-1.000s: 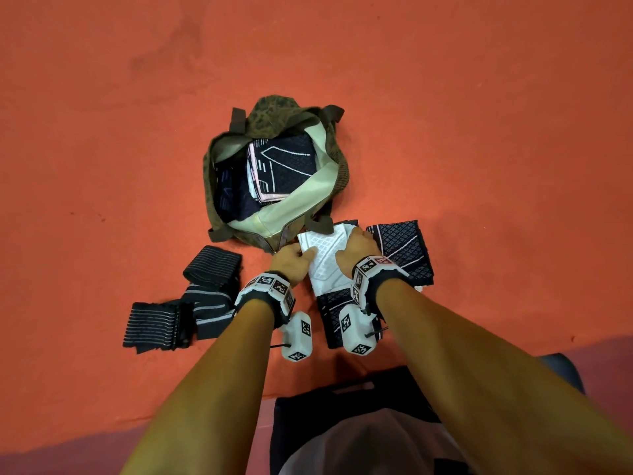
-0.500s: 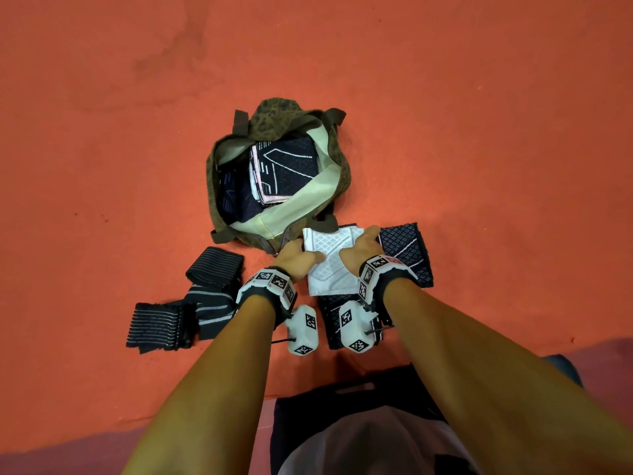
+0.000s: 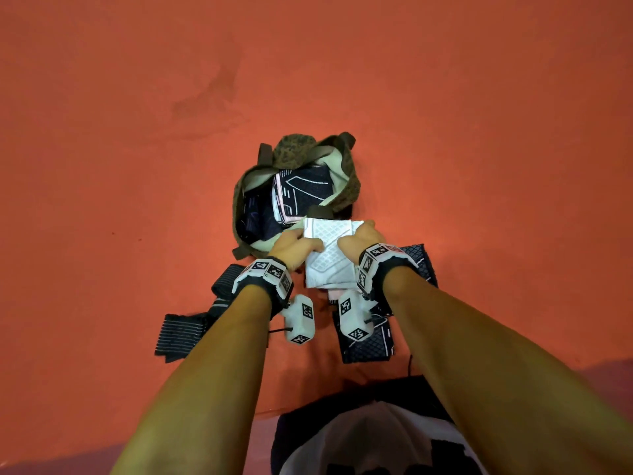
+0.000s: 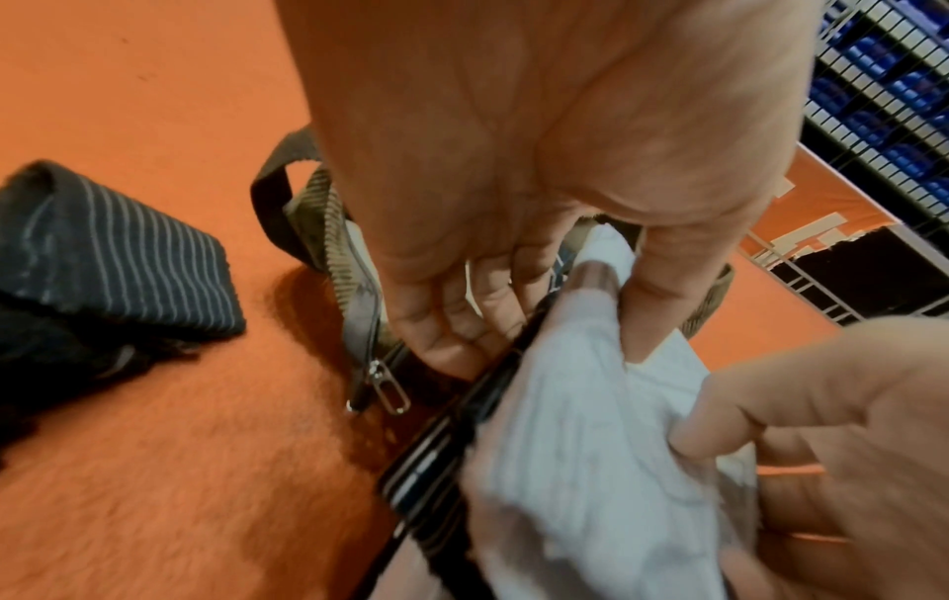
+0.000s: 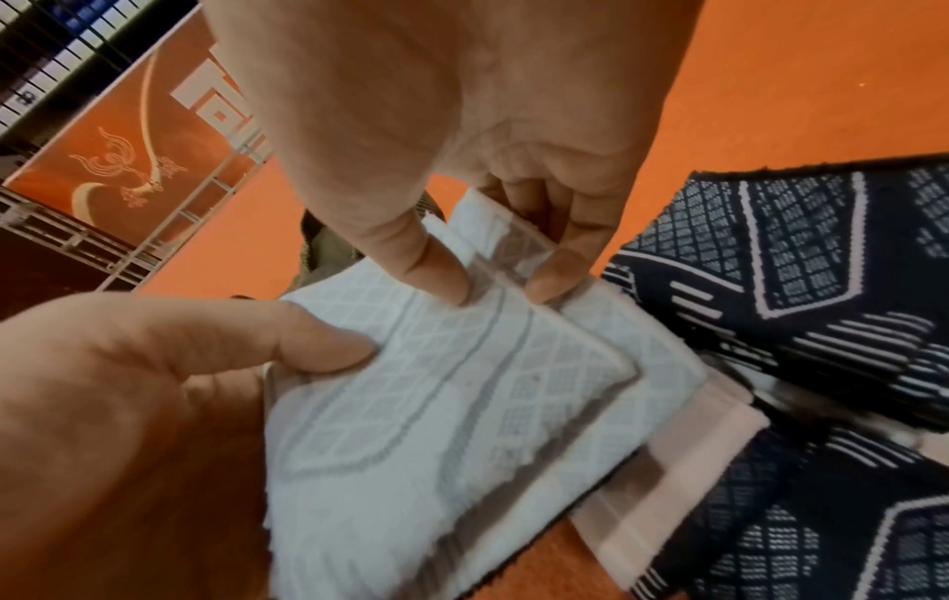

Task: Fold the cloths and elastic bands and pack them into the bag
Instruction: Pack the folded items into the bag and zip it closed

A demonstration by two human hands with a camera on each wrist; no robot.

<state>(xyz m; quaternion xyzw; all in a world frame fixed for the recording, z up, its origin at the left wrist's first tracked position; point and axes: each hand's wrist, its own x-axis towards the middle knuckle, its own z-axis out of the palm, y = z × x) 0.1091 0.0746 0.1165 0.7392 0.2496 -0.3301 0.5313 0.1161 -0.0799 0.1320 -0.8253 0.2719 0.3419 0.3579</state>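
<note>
A folded white cloth with a diamond weave is held in the air just in front of the open olive bag. My left hand grips its left edge, thumb on top. My right hand pinches its right edge between thumb and fingers. In the left wrist view the white cloth shows with dark layers under it. The bag holds dark patterned folded cloths. More dark patterned cloths lie on the floor under my right wrist. Striped black elastic bands lie to the left.
Everything sits on an orange floor. The bag's zipper pull hangs at its near corner. A wire rack and an orange banner stand beyond the floor. My dark clothing fills the bottom of the head view.
Both hands have lifted the white folded cloth off the dark stack and carried it forward toward the bag's opening. The dark cloths stay on the floor.
</note>
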